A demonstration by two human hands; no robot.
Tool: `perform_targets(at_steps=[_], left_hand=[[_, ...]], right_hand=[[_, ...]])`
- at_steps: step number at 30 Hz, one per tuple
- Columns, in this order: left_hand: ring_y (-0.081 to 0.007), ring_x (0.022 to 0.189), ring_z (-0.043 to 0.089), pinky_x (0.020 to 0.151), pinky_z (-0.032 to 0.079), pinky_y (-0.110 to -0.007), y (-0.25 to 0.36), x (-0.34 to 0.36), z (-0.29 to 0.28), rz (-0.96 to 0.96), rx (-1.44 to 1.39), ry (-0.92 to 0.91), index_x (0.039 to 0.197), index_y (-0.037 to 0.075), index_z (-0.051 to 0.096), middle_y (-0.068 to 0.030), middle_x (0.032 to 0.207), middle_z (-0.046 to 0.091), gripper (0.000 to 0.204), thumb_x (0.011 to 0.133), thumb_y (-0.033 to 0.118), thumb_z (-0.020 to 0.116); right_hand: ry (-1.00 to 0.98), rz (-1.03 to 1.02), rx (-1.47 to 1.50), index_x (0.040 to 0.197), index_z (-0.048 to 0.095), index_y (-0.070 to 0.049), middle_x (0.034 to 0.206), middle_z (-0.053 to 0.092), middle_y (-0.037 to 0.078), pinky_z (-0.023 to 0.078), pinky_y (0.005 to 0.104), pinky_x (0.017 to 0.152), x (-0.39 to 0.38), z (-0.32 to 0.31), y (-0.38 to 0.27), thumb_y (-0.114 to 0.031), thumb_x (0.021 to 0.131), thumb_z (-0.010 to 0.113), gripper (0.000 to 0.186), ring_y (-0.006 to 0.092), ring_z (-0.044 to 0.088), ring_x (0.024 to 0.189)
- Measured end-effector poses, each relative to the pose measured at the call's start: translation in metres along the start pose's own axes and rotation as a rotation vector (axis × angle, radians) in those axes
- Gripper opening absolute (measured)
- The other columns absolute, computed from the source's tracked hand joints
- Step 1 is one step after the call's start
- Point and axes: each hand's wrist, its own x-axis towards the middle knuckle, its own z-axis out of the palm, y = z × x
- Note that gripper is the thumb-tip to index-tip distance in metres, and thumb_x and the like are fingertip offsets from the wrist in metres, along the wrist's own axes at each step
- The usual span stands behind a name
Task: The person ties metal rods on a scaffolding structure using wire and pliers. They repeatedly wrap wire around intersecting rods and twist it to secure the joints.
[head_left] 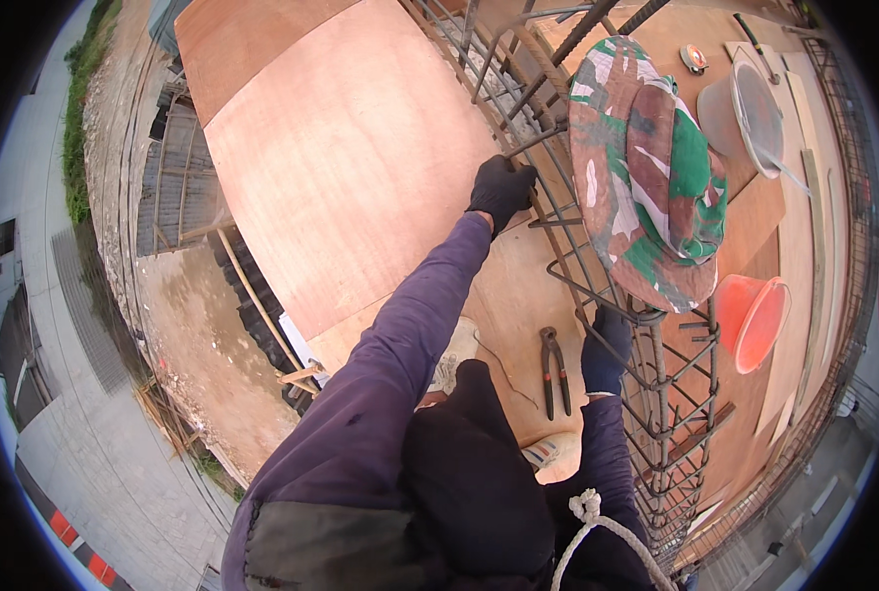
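My left hand (498,192), in a black glove, is closed on the rebar cage (553,227) beside a pale plywood sheet (346,158). At the lower right, my right hand (605,350), in a dark glove, is against the cage, its fingers partly hidden among the bars. Just above it, a crumpled camouflage brimmed hat (646,167) lies over the rebar. Pincers (557,374) with red-and-black handles lie on the plywood between my arms, left of my right hand.
My legs (469,473) and a knotted white rope (587,507) are below. Right of the cage are a red bucket (754,320), a grey bucket (730,118), a small round tool (693,57) and boards (809,266). Beyond the plywood's left edge, the ground (193,325) lies lower, with roofing and poles.
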Motion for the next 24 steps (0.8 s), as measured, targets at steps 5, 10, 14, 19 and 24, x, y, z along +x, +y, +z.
perform_targets(at_steps=[5, 10, 14, 19, 24], left_hand=[[-0.024, 0.069, 0.075, 0.061, 0.061, -0.037, 0.009, -0.001, -0.002, -0.027, 0.144, -0.014, 0.096, -0.009, 0.068, -0.0184, 0.081, 0.074, 0.037, 0.09, 0.026, 0.073], [-0.0234, 0.068, 0.074, 0.059, 0.06, -0.037, 0.011, -0.002, -0.004, -0.004, 0.189, -0.005, 0.094, -0.009, 0.068, -0.0173, 0.079, 0.074, 0.038, 0.09, 0.029, 0.073], [-0.024, 0.068, 0.074, 0.059, 0.06, -0.037, 0.009, -0.003, -0.005, -0.022, 0.083, -0.042, 0.092, -0.008, 0.068, -0.0162, 0.078, 0.073, 0.039, 0.09, 0.031, 0.073], [-0.0251, 0.068, 0.074, 0.063, 0.059, -0.038, -0.001, 0.005, -0.001, 0.005, 0.147, 0.003, 0.092, -0.007, 0.068, -0.0172, 0.078, 0.073, 0.038, 0.089, 0.03, 0.073], [-0.0259, 0.068, 0.074, 0.065, 0.059, -0.039, -0.013, 0.013, 0.004, 0.042, 0.17, 0.056, 0.093, -0.006, 0.069, -0.0181, 0.079, 0.074, 0.038, 0.087, 0.031, 0.073]], right_hand=[[-0.038, -0.002, 0.013, 0.124, 0.067, -0.006, 0.099, 0.075, 0.017, 0.057, 0.0454, 0.075, 0.001, -0.002, -0.002, -0.006, 0.097, 0.061, 0.028, 0.0364, 0.072, 0.087], [0.007, -0.036, -0.001, 0.121, 0.065, -0.003, 0.102, 0.072, 0.02, 0.055, 0.0476, 0.077, 0.005, -0.013, -0.014, -0.007, 0.097, 0.062, 0.025, 0.0394, 0.07, 0.091], [0.072, 0.069, 0.08, 0.119, 0.063, -0.001, 0.112, 0.066, 0.024, 0.051, 0.0518, 0.087, -0.012, -0.02, -0.029, -0.013, 0.096, 0.067, 0.026, 0.0439, 0.063, 0.103], [-0.092, 0.02, 0.272, 0.13, 0.059, -0.002, 0.119, 0.06, 0.024, 0.048, 0.0539, 0.091, -0.067, -0.021, -0.058, -0.019, 0.093, 0.071, 0.042, 0.0436, 0.058, 0.11], [-0.037, 0.016, 0.158, 0.126, 0.058, -0.002, 0.112, 0.063, 0.021, 0.05, 0.0515, 0.09, -0.092, -0.007, -0.063, -0.025, 0.09, 0.075, 0.045, 0.0413, 0.061, 0.105]])
